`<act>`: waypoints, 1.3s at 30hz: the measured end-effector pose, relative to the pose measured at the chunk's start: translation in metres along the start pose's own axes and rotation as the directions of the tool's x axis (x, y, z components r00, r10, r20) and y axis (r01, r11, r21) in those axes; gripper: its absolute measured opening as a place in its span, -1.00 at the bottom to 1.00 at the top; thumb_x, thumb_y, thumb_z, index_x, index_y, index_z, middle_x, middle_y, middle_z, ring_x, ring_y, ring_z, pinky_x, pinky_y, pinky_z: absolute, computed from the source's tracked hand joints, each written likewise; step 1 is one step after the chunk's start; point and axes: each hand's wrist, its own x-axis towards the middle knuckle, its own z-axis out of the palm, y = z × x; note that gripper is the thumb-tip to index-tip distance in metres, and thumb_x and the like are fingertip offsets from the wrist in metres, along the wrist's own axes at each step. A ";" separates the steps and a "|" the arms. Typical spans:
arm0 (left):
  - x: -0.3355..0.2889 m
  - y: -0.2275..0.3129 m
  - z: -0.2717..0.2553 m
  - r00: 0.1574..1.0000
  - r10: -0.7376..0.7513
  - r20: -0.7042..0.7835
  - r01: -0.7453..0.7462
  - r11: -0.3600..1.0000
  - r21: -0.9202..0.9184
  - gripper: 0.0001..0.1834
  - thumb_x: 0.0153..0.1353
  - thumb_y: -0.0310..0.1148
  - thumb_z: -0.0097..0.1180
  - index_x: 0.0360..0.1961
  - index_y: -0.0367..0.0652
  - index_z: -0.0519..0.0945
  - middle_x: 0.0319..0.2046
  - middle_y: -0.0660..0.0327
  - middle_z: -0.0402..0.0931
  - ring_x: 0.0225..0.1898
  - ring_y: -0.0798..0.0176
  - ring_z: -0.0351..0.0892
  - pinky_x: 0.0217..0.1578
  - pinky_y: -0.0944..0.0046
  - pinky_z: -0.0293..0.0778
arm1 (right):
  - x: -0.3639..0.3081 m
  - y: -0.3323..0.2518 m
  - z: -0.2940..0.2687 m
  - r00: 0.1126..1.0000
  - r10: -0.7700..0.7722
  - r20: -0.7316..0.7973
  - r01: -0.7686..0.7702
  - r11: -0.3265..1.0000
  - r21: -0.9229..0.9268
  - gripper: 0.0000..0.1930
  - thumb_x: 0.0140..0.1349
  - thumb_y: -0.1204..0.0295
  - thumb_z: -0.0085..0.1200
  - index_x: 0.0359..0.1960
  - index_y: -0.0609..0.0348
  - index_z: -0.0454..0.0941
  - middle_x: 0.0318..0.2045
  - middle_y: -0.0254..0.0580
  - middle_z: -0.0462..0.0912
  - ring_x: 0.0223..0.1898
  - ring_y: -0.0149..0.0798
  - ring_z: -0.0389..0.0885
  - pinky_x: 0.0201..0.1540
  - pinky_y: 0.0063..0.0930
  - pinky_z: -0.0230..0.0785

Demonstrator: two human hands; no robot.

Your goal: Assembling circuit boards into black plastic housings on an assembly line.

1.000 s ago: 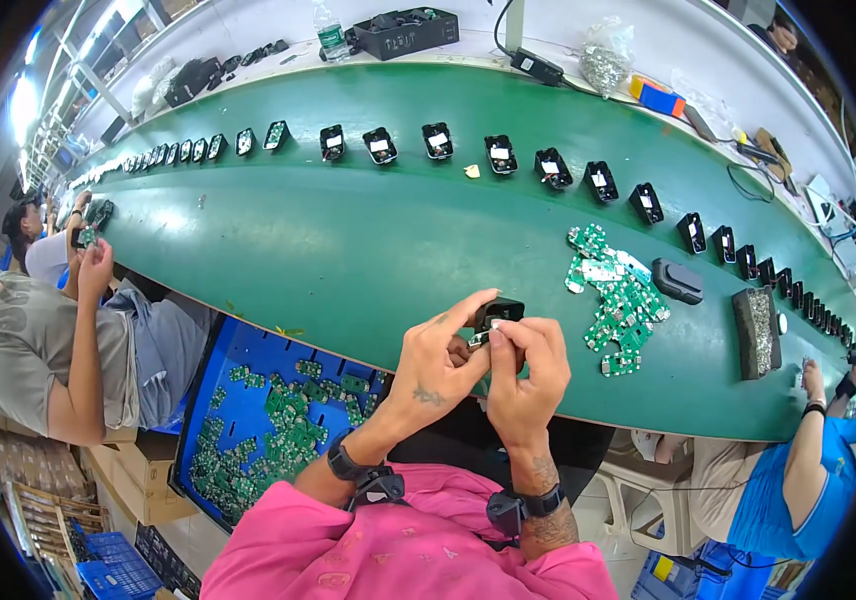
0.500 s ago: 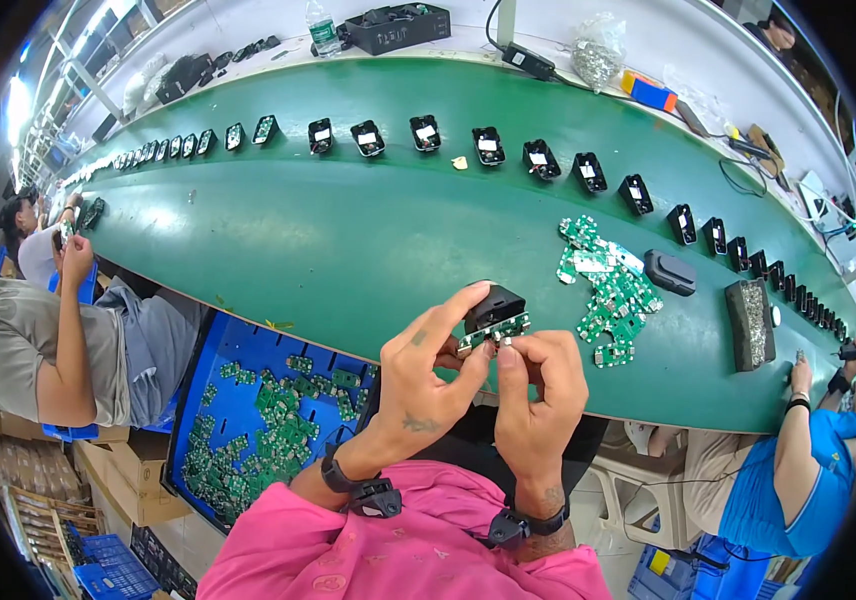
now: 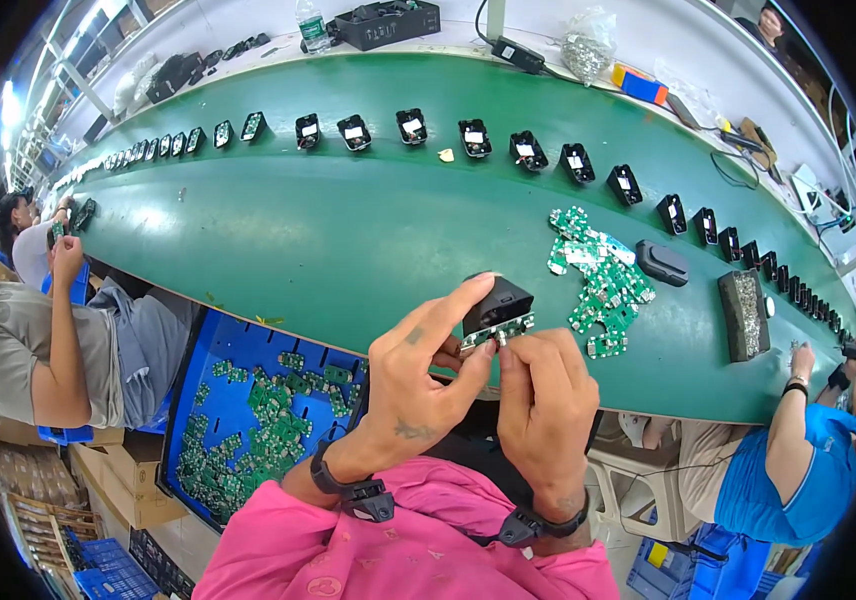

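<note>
My left hand (image 3: 426,362) is closed round a small black plastic housing (image 3: 504,299), its index finger over the top and its thumb below. A green circuit board (image 3: 500,331) sits along the housing's near, open side, partly hidden by my fingers. Thumb and index finger of my right hand (image 3: 546,398) are pinched together at the board's near edge; whatever lies between them is too small to make out. Right of the housing, a pile of loose green circuit boards (image 3: 608,290) is spread on the green bench (image 3: 348,240).
Black housings (image 3: 473,138) form a long curved row across the bench. To the right are a dark case (image 3: 663,262) and a dark block (image 3: 745,315). A blue bin (image 3: 210,350) with many boards stands below the edge at left. Co-workers (image 3: 33,335) sit on both sides.
The view has shifted slightly, so the bench things appear a little further left and up. My right hand's fingertips have moved slightly at the board; both hands keep their grip.
</note>
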 end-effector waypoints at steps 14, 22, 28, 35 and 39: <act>0.002 0.011 0.004 0.993 0.118 0.016 -0.119 0.982 0.146 -0.38 0.08 -0.63 0.29 0.24 -0.16 0.54 -0.10 0.16 0.63 -0.39 0.46 0.55 -0.38 0.44 0.60 | 0.009 -0.006 -0.019 0.986 0.036 0.161 -0.017 0.992 -0.121 -0.94 0.24 0.65 0.10 -0.28 0.27 0.52 -0.38 -0.04 0.51 -0.42 0.05 0.56 -0.43 -0.16 0.35; 0.004 0.015 0.006 0.999 0.030 0.042 -0.034 0.995 0.097 -0.38 0.09 -0.62 0.27 0.24 -0.12 0.55 -0.10 0.14 0.63 -0.37 0.43 0.59 -0.37 0.41 0.62 | 0.008 -0.002 -0.027 0.979 0.011 0.203 0.013 0.993 -0.118 -0.84 0.20 0.67 0.12 -0.19 0.28 0.50 -0.32 -0.04 0.50 -0.39 0.07 0.59 -0.38 -0.14 0.44; 0.004 0.005 0.007 0.973 0.215 0.087 -0.232 0.923 0.308 -0.37 0.06 -0.67 0.24 0.23 -0.11 0.56 -0.06 0.08 0.64 -0.27 0.27 0.69 -0.37 0.36 0.66 | 0.009 -0.001 -0.029 0.970 0.036 0.241 -0.007 0.993 -0.120 -0.85 0.19 0.67 0.10 -0.21 0.26 0.49 -0.33 -0.03 0.49 -0.39 0.10 0.57 -0.38 -0.11 0.42; 0.002 0.007 0.007 0.973 0.188 0.134 -0.222 0.924 0.310 -0.37 0.04 -0.68 0.23 0.21 -0.10 0.57 -0.08 0.04 0.63 -0.31 0.20 0.69 -0.42 0.36 0.67 | 0.015 0.002 -0.040 0.933 0.092 0.348 -0.050 0.990 -0.128 -0.93 0.24 0.66 0.08 -0.26 0.30 0.52 -0.31 0.01 0.56 -0.38 0.16 0.58 -0.38 -0.13 0.39; 0.001 0.008 0.007 0.968 0.191 0.165 -0.237 0.914 0.330 -0.36 0.05 -0.67 0.22 0.23 -0.10 0.55 -0.11 0.03 0.63 -0.38 0.19 0.68 -0.45 0.33 0.67 | 0.011 0.003 -0.038 0.939 0.098 0.330 -0.069 0.993 -0.098 -0.94 0.24 0.65 0.09 -0.27 0.31 0.52 -0.34 0.01 0.56 -0.39 0.15 0.57 -0.38 -0.15 0.38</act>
